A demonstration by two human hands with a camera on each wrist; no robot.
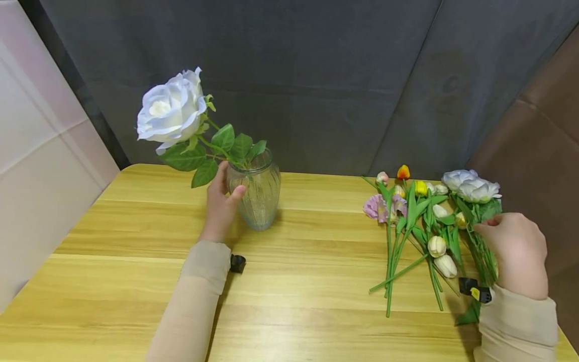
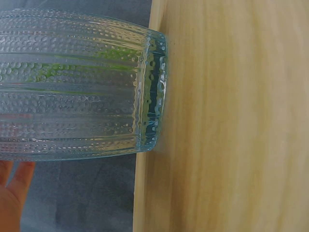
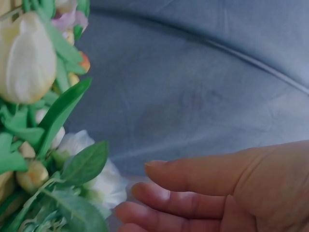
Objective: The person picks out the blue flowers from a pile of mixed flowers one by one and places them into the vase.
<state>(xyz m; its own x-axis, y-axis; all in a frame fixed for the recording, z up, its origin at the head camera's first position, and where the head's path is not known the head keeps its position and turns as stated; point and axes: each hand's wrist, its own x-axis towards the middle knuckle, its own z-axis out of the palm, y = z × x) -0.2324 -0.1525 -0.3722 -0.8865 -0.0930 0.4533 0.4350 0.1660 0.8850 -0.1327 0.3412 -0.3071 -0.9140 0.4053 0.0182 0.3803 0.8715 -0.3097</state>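
Observation:
A ribbed clear glass vase [image 1: 260, 201] stands upright at the left of the table. My left hand [image 1: 221, 203] holds its near left side, thumb in front and fingers behind. In the left wrist view, the vase's dimpled wall [image 2: 72, 92] fills the upper left, with fingers [image 2: 19, 181] at its edge. One pale blue-white artificial rose [image 1: 172, 110] leans left out of the mouth, leaves over the rim. My right hand [image 1: 517, 246] hovers by the leaves of the pale roses [image 1: 475, 187] lying at far right. In the right wrist view its thumb and fingers are loosely bent and hold nothing.
Left of the pale roses lie several artificial tulips, among them a white one [image 1: 445, 265], a yellow one [image 1: 420, 188] and an orange-red one [image 1: 403, 172]. Purple flowers [image 1: 377, 207] lie with them. A dark grey cloth [image 1: 294, 90] hangs behind the wooden table [image 1: 307, 301].

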